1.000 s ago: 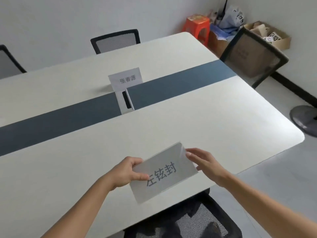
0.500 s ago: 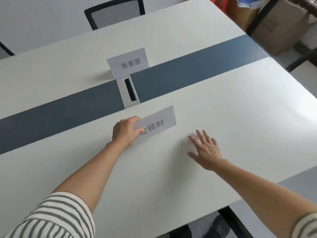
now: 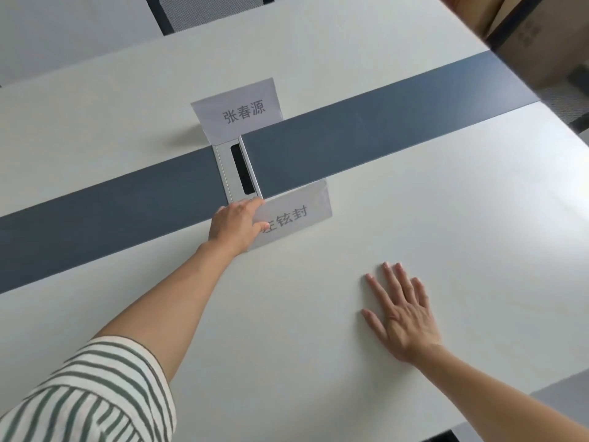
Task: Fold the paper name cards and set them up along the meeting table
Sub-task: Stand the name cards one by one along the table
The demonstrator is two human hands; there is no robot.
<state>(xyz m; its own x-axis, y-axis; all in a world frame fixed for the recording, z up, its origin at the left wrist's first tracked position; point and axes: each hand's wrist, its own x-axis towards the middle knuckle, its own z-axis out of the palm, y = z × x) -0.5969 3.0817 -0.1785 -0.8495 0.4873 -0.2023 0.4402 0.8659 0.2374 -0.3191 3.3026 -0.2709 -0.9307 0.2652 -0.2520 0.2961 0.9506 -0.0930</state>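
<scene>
Head view, grip: my left hand (image 3: 237, 226) pinches the name card (image 3: 296, 215) by its left end, at the grey strip's (image 3: 382, 145) near edge.
Head view, axis: the card runs rightward from my fingers, along the strip.
Head view, spare: my right hand (image 3: 402, 317) lies flat on the table (image 3: 478, 250), fingers spread, well apart from the card; the left is nearer.

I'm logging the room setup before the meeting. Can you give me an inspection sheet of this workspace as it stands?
Surface: white meeting table with a dark strip across its middle.
Job's things: near name card at the strip's near edge, print facing the camera; far name card stands beyond the strip, behind the cable port.
Clutter: nothing seen.
Hands: left hand pinches the near name card's left end; right hand lies flat on the table, fingers spread.
Cables: nothing seen.
Surroundings: mesh chair at the far side; cardboard box at upper right.
</scene>
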